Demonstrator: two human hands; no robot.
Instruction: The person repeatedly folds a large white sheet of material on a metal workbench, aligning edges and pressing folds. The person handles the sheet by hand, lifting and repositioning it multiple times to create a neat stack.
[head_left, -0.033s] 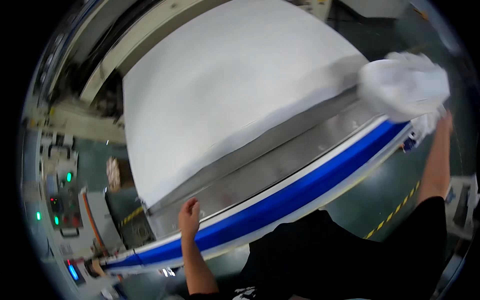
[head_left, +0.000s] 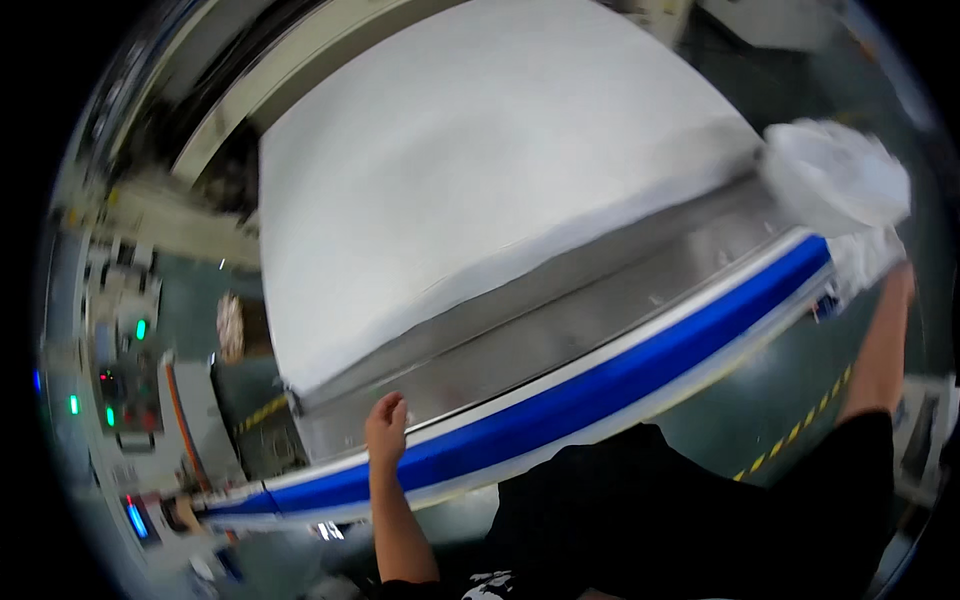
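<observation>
My left hand hovers over the front edge of the machine table, its fingers loosely bent and nothing held. A broad white sheet covers most of the table. Between its wavy near edge and the front edge runs a bare grey metal strip. Far to the right, my right arm reaches out to a bundle of white cloth. The bundle hangs at the table's right end, overlapping its corner. My right hand is on the gathered lower part of the cloth, which hides most of its fingers.
A blue padded band runs along the front edge before me. At left stands a control panel with green lights. A box of pale material sits on the floor. Beams of a cream machine frame rise behind the table.
The view has shifted slightly, so the table sits a little farther right. The white bundle and my right hand are farther right too, the hand lower. My left hand keeps much the same pose.
</observation>
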